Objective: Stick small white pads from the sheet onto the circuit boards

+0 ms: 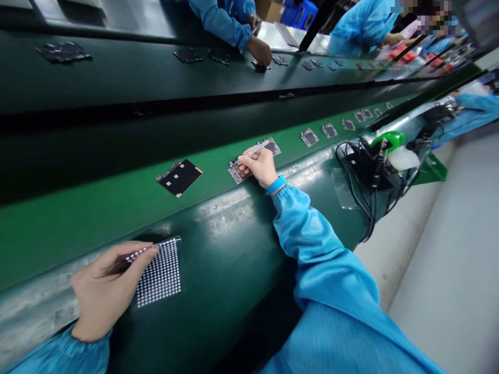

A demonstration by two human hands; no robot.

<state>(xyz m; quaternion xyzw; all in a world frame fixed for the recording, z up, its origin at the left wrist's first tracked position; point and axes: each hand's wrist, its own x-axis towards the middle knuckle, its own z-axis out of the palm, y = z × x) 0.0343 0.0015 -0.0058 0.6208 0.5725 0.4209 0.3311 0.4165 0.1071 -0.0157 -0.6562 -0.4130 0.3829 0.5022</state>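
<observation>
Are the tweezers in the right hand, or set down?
In hand: the right hand pinches the metal tweezers over a circuit board.

We work along a green conveyor belt (97, 218), with circuit boards (310, 137) lying in a spaced row on it and a black-backed board (179, 177) nearer us. On the dark green ledge (249, 244) below the belt lie a sheet of white dots (159, 272), a clear plastic bag (342, 188) and a tangle of black cables (368, 195). Across from us, a dark belt (128, 78) carries more dark boards (187, 56).
</observation>
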